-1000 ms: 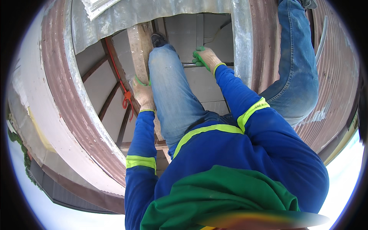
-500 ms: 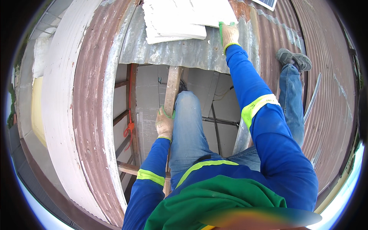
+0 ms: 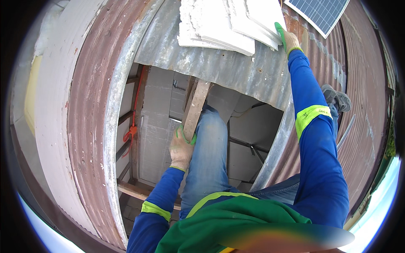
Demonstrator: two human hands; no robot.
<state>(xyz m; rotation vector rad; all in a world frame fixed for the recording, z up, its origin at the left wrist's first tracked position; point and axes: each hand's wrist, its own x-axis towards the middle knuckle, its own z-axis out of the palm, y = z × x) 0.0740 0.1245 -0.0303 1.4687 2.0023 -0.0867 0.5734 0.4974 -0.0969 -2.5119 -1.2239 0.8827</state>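
My left hand [image 3: 182, 147], in a pale glove with green fingertips, is wrapped round a wooden beam [image 3: 197, 105] that runs across the roof opening. Its thumb and fingers lie on either side of the wood. At the far side, my right hand [image 3: 290, 39], gloved the same way, grips the right edge of the top sheet in a stack of white foam boards [image 3: 225, 31]. Part of its fingers is hidden at the board. The boards lie fanned out on a grey corrugated metal sheet [image 3: 185, 50], and the left ones have ragged edges.
My bent leg [image 3: 206, 147] reaches down into the opening beside the beam. A solar panel [image 3: 322, 14] lies at the far right. Brown corrugated roofing [image 3: 90, 126] borders the left side. An orange rope [image 3: 131, 133] hangs knotted inside the opening, and my other shoe [image 3: 337, 99] rests on the right roofing.
My right hand has moved to the right along with the foam board edge, and the boards look more fanned out. The view has shifted, showing more solar panel. My left hand stays on the beam.
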